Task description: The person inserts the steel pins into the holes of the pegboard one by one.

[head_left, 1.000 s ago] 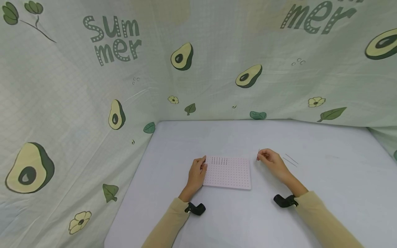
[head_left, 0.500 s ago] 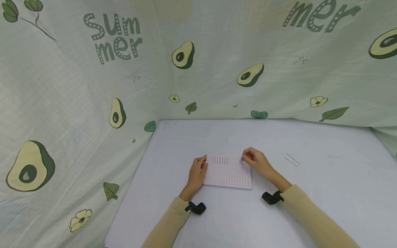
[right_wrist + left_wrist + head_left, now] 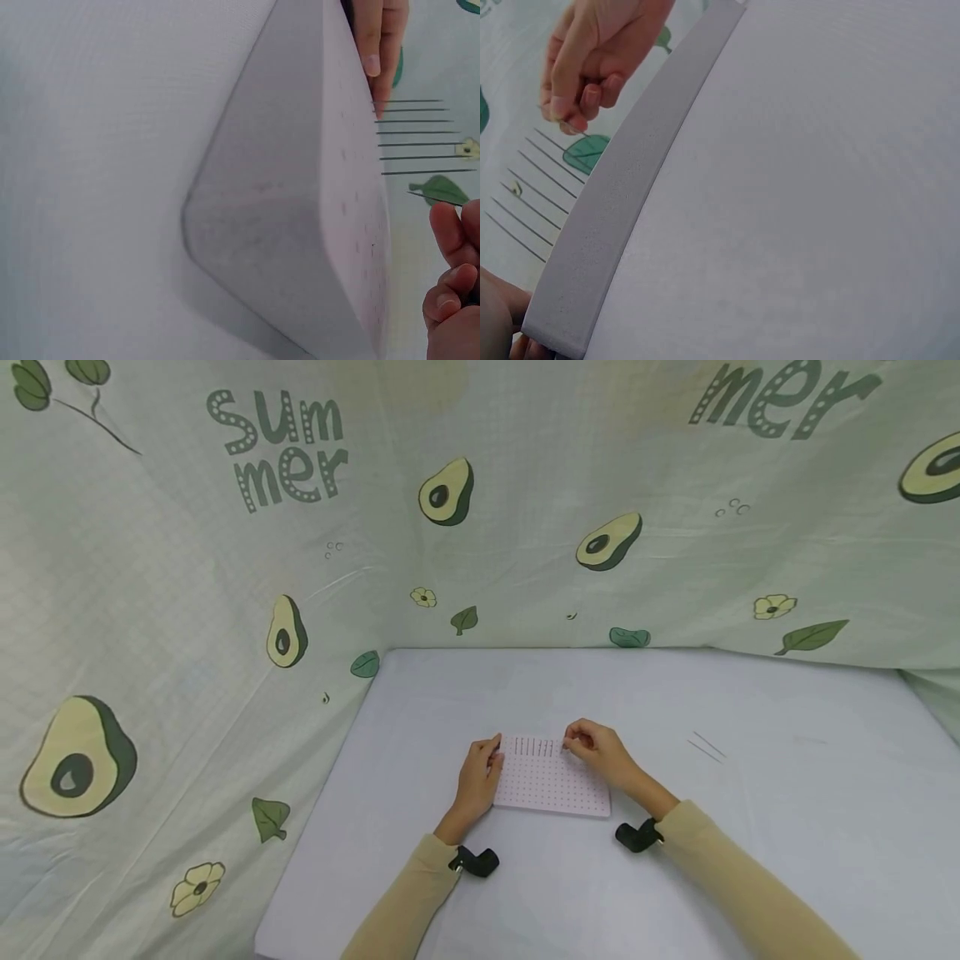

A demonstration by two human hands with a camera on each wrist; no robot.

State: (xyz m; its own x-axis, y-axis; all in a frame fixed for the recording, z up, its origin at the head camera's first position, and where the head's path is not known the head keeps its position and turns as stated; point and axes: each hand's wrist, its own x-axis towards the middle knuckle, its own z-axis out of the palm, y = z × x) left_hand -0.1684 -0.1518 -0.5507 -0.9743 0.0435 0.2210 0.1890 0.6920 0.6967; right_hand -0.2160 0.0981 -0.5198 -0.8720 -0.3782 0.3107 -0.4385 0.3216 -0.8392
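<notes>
A pale pink board (image 3: 551, 782) dotted with rows of small holes lies flat on the table. My left hand (image 3: 476, 777) grips its left edge near the upper corner. Several thin dark needles (image 3: 527, 747) stand upright in a line along the board's far left part. Above the board, just right of that line, my right hand (image 3: 600, 755) pinches another needle (image 3: 427, 197) between thumb and finger. In the right wrist view its lower tip is in sight, apart from the board's near side. Whether it touches a hole cannot be told.
Two loose needles (image 3: 707, 747) lie on the white table (image 3: 810, 827) to the right of the board. A printed curtain (image 3: 525, 560) hangs behind the table and along its left side. Each wrist wears a black camera mount (image 3: 637, 836).
My right hand has moved left with its needle, from beside the board to over its far rows near the standing needles. My left hand has stayed on the board's edge.
</notes>
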